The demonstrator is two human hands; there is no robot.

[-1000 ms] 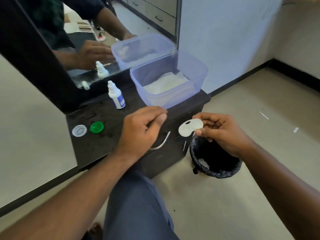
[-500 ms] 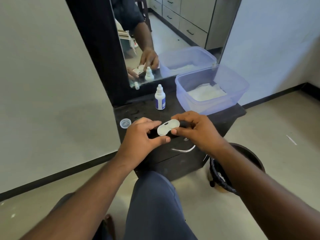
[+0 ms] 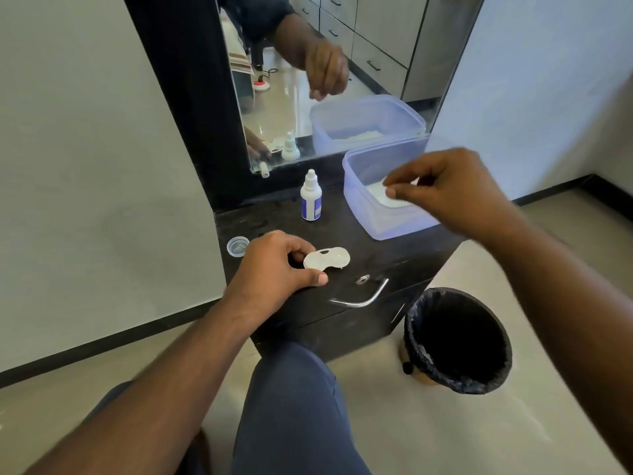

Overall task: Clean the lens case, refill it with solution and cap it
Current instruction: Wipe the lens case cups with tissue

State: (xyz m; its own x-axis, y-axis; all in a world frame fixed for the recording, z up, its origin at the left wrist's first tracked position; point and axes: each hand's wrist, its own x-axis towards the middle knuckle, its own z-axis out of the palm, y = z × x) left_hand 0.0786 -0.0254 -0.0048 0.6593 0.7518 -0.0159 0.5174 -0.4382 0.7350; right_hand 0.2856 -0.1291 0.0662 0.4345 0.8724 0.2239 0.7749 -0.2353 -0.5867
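The white lens case (image 3: 327, 258) lies uncapped on the black cabinet top (image 3: 383, 248). My left hand (image 3: 274, 265) holds its left end between thumb and fingers. One translucent white cap (image 3: 238, 246) rests at the cabinet's left edge; no other cap shows. A small white solution bottle (image 3: 311, 197) with a blue label stands upright behind the case. My right hand (image 3: 442, 190) hovers over the blue tub (image 3: 356, 197), thumb and forefinger slightly apart above the white tissue (image 3: 378, 192) inside. It looks empty, also in the mirror.
A mirror (image 3: 308, 80) in a black frame rises behind the cabinet. The drawer front carries a metal handle (image 3: 363, 299). A bin (image 3: 455, 341) with a black liner stands on the floor to the right. My knee sits just below the cabinet.
My right hand let go of the lens case and rose to the right over the blue tub. My left hand lowered the case onto the cabinet top.
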